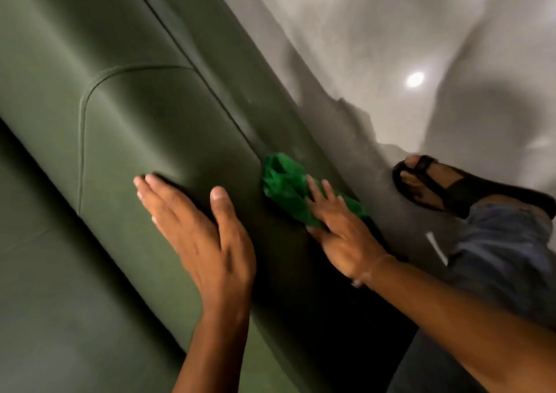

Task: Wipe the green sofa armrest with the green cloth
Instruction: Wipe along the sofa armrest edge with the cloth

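The green sofa armrest (144, 122) runs diagonally from the upper left to the lower middle of the view. A bright green cloth (282, 182) lies crumpled on its outer side, by a seam. My right hand (340, 230) presses flat on the cloth, fingers spread over it and partly hiding it. My left hand (198, 230) rests flat on top of the armrest, fingers together, nothing in it. The two hands are a short distance apart.
The sofa seat cushion (39, 287) lies at the lower left. A glossy pale floor (421, 31) with light reflections fills the upper right. My foot in a black sandal (436, 182) and a jeans leg (505, 257) stand close to the armrest.
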